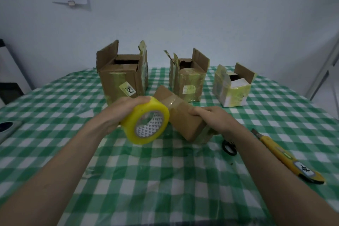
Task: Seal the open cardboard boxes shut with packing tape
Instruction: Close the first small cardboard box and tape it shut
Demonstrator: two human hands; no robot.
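My left hand grips a yellow roll of packing tape held above the table. A strip of clear tape runs from the roll across the top of a small closed cardboard box, which lies tilted in the middle. My right hand holds that box by its near right end. Behind it stand three boxes with their flaps up: a large brown one at the left, a middle one, and a small whitish one at the right.
The table wears a green and white checked cloth. A yellow utility knife lies at the right, and black scissors peek out beside my right wrist. A dark object sits at the left edge. A wall rises behind the boxes.
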